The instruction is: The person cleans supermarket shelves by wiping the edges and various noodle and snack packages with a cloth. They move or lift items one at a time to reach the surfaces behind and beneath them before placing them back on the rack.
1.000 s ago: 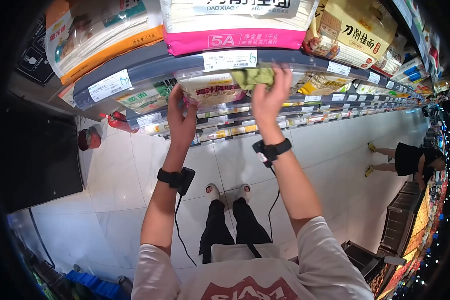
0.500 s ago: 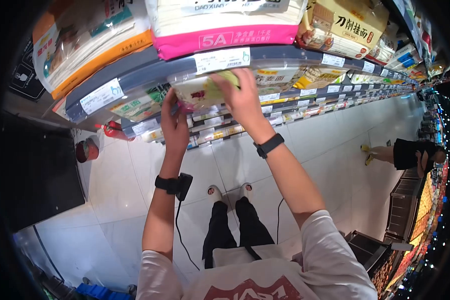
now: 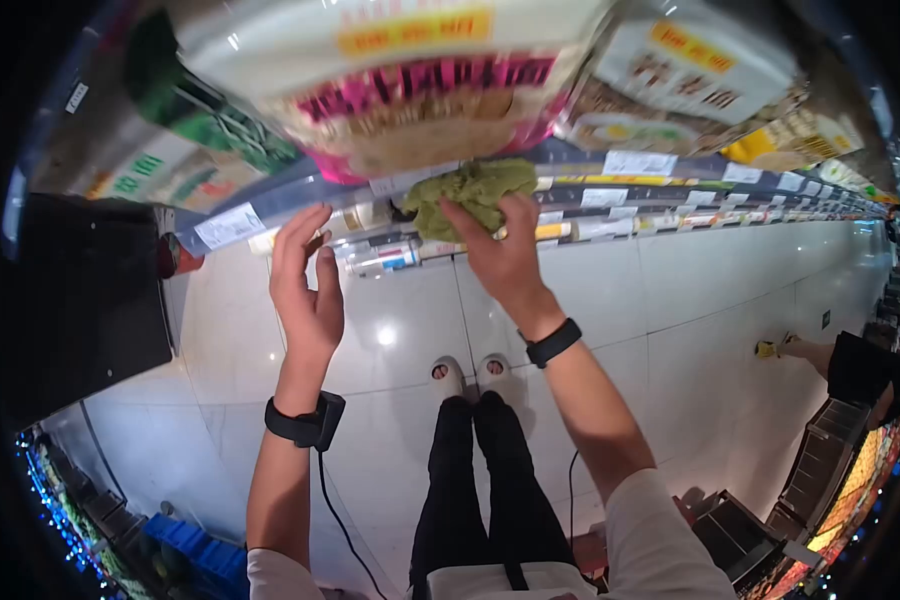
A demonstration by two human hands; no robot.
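We see right hand (image 3: pixel 505 265), grip clamped on green cloth (image 3: pixel 470 195) pressed at shelf (image 3: pixel 700 172) front edge, below pink noodle pack (image 3: pixel 420 100). Left hand (image 3: pixel 305 290): grip apart, empty. We judge cloth light, soft, crumpling; hold bunched middle.

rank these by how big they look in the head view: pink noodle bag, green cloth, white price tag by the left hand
1. pink noodle bag, largest, though being close to the camera inflates it
2. green cloth
3. white price tag, smallest
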